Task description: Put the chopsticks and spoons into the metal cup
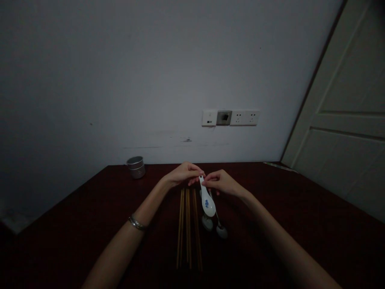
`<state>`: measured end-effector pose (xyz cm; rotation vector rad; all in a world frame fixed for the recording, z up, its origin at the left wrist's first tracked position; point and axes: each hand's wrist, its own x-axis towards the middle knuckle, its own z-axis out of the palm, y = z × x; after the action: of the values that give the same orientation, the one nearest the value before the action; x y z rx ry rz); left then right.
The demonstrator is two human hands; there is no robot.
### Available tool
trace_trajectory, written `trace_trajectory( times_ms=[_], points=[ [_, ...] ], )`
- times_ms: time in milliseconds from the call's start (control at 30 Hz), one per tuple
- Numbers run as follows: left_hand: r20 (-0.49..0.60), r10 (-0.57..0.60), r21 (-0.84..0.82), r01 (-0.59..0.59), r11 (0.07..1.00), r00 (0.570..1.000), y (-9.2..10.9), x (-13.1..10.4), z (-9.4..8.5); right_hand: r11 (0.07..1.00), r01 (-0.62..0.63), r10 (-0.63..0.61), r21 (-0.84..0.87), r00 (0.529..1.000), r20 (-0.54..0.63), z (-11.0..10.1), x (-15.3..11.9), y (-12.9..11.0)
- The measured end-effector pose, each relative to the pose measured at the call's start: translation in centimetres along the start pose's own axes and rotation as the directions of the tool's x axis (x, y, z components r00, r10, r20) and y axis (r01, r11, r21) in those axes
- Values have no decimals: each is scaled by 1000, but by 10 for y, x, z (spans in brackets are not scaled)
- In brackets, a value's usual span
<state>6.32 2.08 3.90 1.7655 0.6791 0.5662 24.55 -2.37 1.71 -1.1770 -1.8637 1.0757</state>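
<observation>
A white soup spoon (207, 202) with a blue pattern in its bowl is held above the table, its bowl toward me. My left hand (188, 174) pinches the end of its handle. The fingers of my right hand (221, 181) close on the handle from the other side. Below it lie two more spoons: a pale one (207, 223), partly hidden under the held spoon, and a metal spoon (221, 231) just to the right. Several wooden chopsticks (188, 228) lie lengthwise to the left of the spoons, in loose groups.
At the back left of the dark red table (99, 200) stands a grey metal cup with holes (136, 167). A wall with sockets (244, 117) rises behind the table. A thin flat strip (279, 166) lies near the back right edge, by a panelled door (345, 120).
</observation>
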Motion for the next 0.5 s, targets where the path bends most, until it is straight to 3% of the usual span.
trace_trajectory(
  times_ms=[100,233,333,500],
  points=[
    [-40,16,-36,-17,999,999,1,0,-3,1000,-22,22,-14,1000,-23,-3,-1,1],
    [-197,21,-116,-44,992,980,-5,2,-17,995,-95,94,-12,993,-69,-16,-4,15],
    [-289,0,-203,-61,977,957,-23,7,-34,977,-213,213,-1,974,-84,-29,-6,39],
    [-409,-45,-275,-76,958,911,-68,17,-61,903,-430,430,27,896,-114,-38,-14,74]
  ],
)
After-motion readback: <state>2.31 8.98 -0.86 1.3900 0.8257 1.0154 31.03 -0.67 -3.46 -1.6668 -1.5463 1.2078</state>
